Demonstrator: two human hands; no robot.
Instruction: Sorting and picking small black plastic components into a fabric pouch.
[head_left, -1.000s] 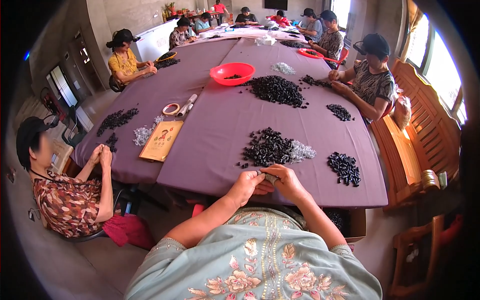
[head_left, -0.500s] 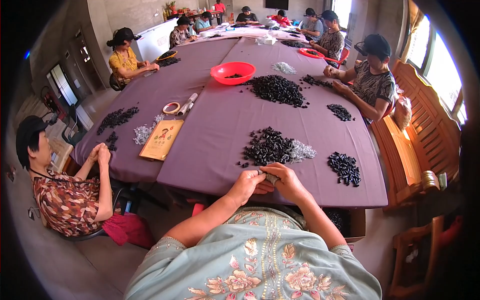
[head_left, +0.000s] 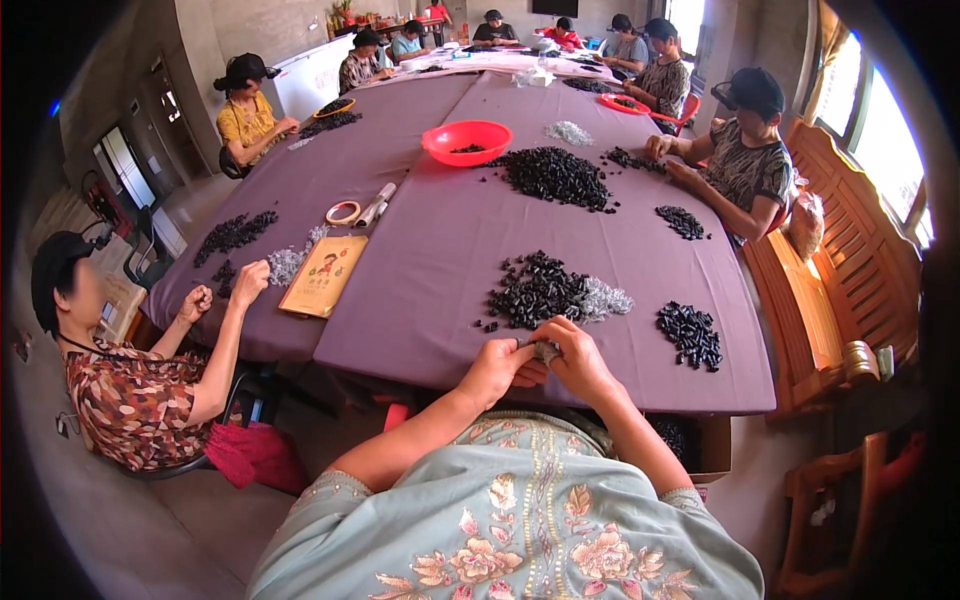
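At the table's near edge my left hand [head_left: 497,371] and my right hand [head_left: 580,362] meet, fingers closed. A small black piece [head_left: 522,343] shows at my left fingertips; what my right fingers hold is hidden. Something greyish [head_left: 546,351] wraps or lies against the fingers of my right hand. Just beyond them is a pile of small black plastic pieces [head_left: 538,290], with a heap of small clear pieces [head_left: 606,298] touching its right side. Farther right lies a separate group of black pieces [head_left: 689,335].
A purple cloth covers the long table [head_left: 420,270]. A red bowl [head_left: 466,144] stands beyond, beside a large black heap [head_left: 556,180]. To the left are a yellow booklet [head_left: 324,275] and a tape roll [head_left: 343,213]. Co-workers sit around; one person [head_left: 140,390] is at my left.
My hands stay together, my right fingers shifting slightly upward. The person at my left has parted their hands, one reaching toward the clear pieces by the booklet.
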